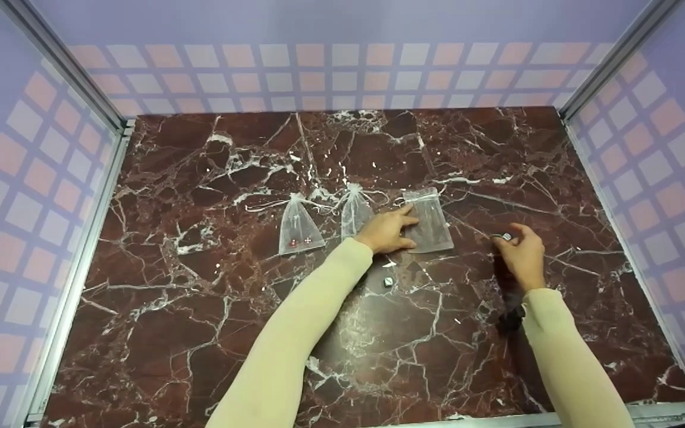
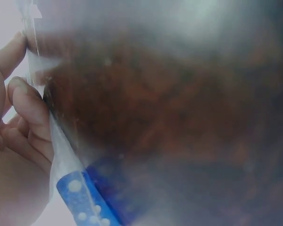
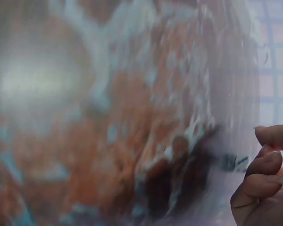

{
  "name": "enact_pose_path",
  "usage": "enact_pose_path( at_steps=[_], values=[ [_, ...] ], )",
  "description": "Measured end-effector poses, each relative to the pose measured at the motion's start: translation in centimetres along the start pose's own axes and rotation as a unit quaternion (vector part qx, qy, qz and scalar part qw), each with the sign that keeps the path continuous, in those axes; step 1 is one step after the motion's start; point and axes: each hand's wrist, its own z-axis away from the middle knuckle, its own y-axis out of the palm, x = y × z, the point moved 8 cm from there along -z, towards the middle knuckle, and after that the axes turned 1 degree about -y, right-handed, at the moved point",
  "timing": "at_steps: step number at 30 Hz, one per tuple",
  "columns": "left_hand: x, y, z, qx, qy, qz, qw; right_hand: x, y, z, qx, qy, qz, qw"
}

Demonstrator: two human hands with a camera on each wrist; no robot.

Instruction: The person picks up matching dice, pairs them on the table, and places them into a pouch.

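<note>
My left hand (image 1: 387,230) lies over part of the middle mesh pouch (image 1: 354,208), its spread fingertips at the left edge of the flat right-hand pouch (image 1: 431,223). In the left wrist view, a blue die (image 2: 85,195) with white dots shows close by the left hand (image 2: 23,117). To the right, my right hand (image 1: 524,252) has thumb and forefinger apart around a small die (image 1: 506,236). The right wrist view shows this die (image 3: 242,163) low by the curved fingers (image 3: 262,183). Another die (image 1: 388,282) rests on the tabletop below the left hand.
At the left, a drawstring pouch (image 1: 301,223), its neck gathered, has red dice (image 1: 294,242) inside. White cords (image 1: 265,208) trail from the pouch necks. Tiled panels (image 1: 342,71) enclose the dark marbled table (image 1: 200,345) at the back and sides.
</note>
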Motion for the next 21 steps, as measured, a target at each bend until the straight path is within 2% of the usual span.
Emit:
enact_pose_path(
  at_steps=[3,7,21],
  values=[
    [0.0,0.0,0.0,-0.001,0.002,-0.002,1.0,-0.9,-0.2,-0.2,0.015,0.021,0.008,1.0],
    [0.0,0.0,0.0,0.0,0.004,0.001,1.0,-1.5,0.0,-0.4,0.035,0.029,0.009,0.999],
    [0.2,0.1,-0.1,0.002,0.002,0.009,1.0,-2.3,0.1,-0.7,0.044,0.038,0.002,0.998]
  ],
)
